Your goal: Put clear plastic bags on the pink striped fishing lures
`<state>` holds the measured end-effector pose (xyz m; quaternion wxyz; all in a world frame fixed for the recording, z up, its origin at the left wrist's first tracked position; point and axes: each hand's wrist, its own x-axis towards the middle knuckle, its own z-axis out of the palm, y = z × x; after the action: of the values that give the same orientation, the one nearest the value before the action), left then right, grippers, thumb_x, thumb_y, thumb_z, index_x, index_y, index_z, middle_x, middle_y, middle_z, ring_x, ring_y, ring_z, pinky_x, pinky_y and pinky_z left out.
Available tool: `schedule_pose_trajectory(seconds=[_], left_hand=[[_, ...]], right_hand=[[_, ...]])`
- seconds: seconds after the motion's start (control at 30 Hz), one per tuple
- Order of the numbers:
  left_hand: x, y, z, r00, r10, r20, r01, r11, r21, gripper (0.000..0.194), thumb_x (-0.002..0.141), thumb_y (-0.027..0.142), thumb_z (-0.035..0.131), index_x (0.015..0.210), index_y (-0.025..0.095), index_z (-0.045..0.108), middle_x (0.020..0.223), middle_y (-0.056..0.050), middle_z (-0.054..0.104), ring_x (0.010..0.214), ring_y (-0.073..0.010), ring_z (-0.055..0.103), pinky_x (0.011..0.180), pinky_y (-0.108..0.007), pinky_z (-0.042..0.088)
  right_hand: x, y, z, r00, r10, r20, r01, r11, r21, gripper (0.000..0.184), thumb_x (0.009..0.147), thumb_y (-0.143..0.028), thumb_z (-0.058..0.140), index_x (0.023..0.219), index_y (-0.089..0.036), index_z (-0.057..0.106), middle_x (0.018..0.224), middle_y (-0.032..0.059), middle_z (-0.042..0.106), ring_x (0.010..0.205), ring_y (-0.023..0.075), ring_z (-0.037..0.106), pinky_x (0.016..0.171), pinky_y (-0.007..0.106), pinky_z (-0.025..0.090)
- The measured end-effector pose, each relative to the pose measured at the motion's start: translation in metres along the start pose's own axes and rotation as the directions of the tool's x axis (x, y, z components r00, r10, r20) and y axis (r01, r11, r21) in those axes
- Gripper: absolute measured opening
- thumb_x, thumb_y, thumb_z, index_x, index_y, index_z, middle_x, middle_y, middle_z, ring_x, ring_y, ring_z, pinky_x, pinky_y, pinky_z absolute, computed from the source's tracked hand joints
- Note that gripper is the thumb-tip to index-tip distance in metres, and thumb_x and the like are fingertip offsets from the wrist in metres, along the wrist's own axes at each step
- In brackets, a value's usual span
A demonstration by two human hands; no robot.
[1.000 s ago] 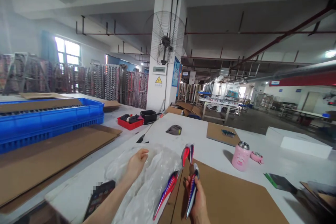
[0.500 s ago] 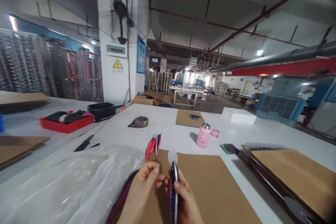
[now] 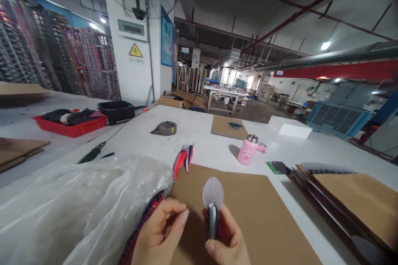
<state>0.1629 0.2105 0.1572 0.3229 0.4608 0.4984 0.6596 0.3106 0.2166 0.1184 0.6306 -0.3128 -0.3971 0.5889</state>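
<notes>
My right hand (image 3: 230, 236) grips a dark, shiny fishing lure (image 3: 213, 221) between thumb and fingers. Its clear round lip (image 3: 213, 191) points up and away from me. To the left, my left hand (image 3: 160, 232) is closed in a pinch, thumb against forefinger; whatever lies between the tips is too small to make out. Both hands are above a brown cardboard sheet (image 3: 251, 203). Two red and blue lures (image 3: 183, 160) rest by the sheet's far left corner. More red and purple lures (image 3: 146, 213) lie along its left edge, partly covered by my left hand.
Crumpled clear plastic (image 3: 87, 207) spreads over the left of the white table. Beyond stand a red tray (image 3: 71, 129), a black bin (image 3: 116, 114), a grey cap (image 3: 164, 128) and a pink bottle (image 3: 248, 151). Stacked cardboard (image 3: 357, 198) sits at right; a knife (image 3: 93, 151) lies left.
The lure in my right hand has turned, so its lip now faces me broadside. My left hand has moved slightly away from it, still pinched. The camera view has tipped downward.
</notes>
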Motion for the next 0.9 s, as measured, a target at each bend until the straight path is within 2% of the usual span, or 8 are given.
schedule_pose_trajectory(seconds=[0.1,0.27,0.37,0.47,0.6,0.7,0.8,0.9], left_hand=[[0.002,0.005,-0.005,0.998,0.063,0.005,-0.063,0.998,0.0,0.006,0.073,0.033,0.07,0.072,0.027,0.067,0.068,0.002,0.065,0.065,-0.0173,0.061,0.064,-0.023,0.052],[0.003,0.01,-0.01,0.978,0.161,0.135,-0.166,0.986,0.028,0.006,0.076,0.026,0.065,0.071,0.028,0.067,0.066,0.002,0.065,0.062,-0.0168,0.063,0.06,-0.023,0.05],[0.0,0.014,-0.009,0.987,0.111,0.12,-0.113,0.993,0.014,0.008,0.075,0.026,0.064,0.068,0.027,0.066,0.066,0.001,0.064,0.06,-0.0169,0.062,0.061,-0.024,0.05],[-0.003,0.018,-0.007,0.989,0.085,0.123,-0.084,0.996,-0.009,0.008,0.075,0.027,0.064,0.067,0.028,0.067,0.065,0.002,0.064,0.059,-0.0172,0.062,0.06,-0.025,0.049],[-0.006,0.022,-0.006,0.983,0.073,0.168,-0.064,0.996,-0.061,0.007,0.074,0.025,0.064,0.068,0.028,0.067,0.064,0.002,0.063,0.058,-0.0161,0.062,0.059,-0.024,0.048],[-0.006,0.021,-0.006,0.984,0.032,0.176,-0.017,0.996,-0.087,0.007,0.075,0.027,0.064,0.069,0.027,0.068,0.065,0.003,0.064,0.06,-0.0149,0.062,0.06,-0.022,0.048],[-0.003,0.013,-0.012,0.987,-0.006,0.158,0.028,0.99,-0.135,0.006,0.075,0.03,0.067,0.07,0.026,0.067,0.063,0.004,0.062,0.057,-0.0131,0.058,0.058,-0.02,0.048],[0.003,0.001,-0.02,0.988,-0.021,0.152,0.05,0.98,-0.193,0.009,0.077,0.034,0.068,0.073,0.026,0.066,0.057,0.005,0.059,0.054,-0.0126,0.056,0.055,-0.019,0.049]], right_hand=[[-0.004,0.003,0.0,0.999,0.029,0.029,-0.029,1.0,-0.001,0.071,0.045,-0.045,0.094,0.111,-0.028,0.073,0.105,0.0032,0.077,0.105,0.0241,0.067,0.093,0.029,0.047],[-0.007,0.007,0.0,0.996,0.024,0.084,-0.02,0.999,-0.039,0.071,0.048,-0.042,0.093,0.114,-0.027,0.072,0.108,0.0024,0.075,0.099,0.0225,0.067,0.088,0.026,0.048],[-0.008,0.01,-0.001,0.995,0.009,0.095,0.001,0.994,-0.106,0.073,0.05,-0.047,0.09,0.117,-0.024,0.071,0.111,0.0044,0.074,0.107,0.0267,0.064,0.097,0.031,0.045],[-0.008,0.011,-0.002,0.998,-0.038,0.046,0.047,0.976,-0.211,0.072,0.051,-0.051,0.089,0.115,-0.023,0.072,0.115,0.0065,0.072,0.111,0.031,0.063,0.102,0.038,0.043],[-0.009,0.014,-0.002,0.993,-0.096,0.07,0.112,0.947,-0.3,0.068,0.055,-0.054,0.086,0.115,-0.023,0.072,0.118,0.0087,0.071,0.112,0.0316,0.062,0.098,0.035,0.048],[-0.009,0.015,-0.001,0.992,-0.101,0.074,0.119,0.947,-0.299,0.067,0.054,-0.055,0.086,0.111,-0.022,0.074,0.117,0.0095,0.071,0.118,0.0329,0.059,0.099,0.037,0.048],[-0.009,0.012,0.0,0.996,-0.076,0.056,0.088,0.961,-0.264,0.071,0.051,-0.055,0.088,0.113,-0.022,0.073,0.115,0.0085,0.072,0.113,0.0316,0.062,0.1,0.038,0.047],[-0.009,0.005,0.002,0.997,-0.029,0.072,0.042,0.981,-0.189,0.073,0.051,-0.054,0.088,0.116,-0.025,0.071,0.111,0.004,0.074,0.106,0.0254,0.064,0.097,0.03,0.045]])
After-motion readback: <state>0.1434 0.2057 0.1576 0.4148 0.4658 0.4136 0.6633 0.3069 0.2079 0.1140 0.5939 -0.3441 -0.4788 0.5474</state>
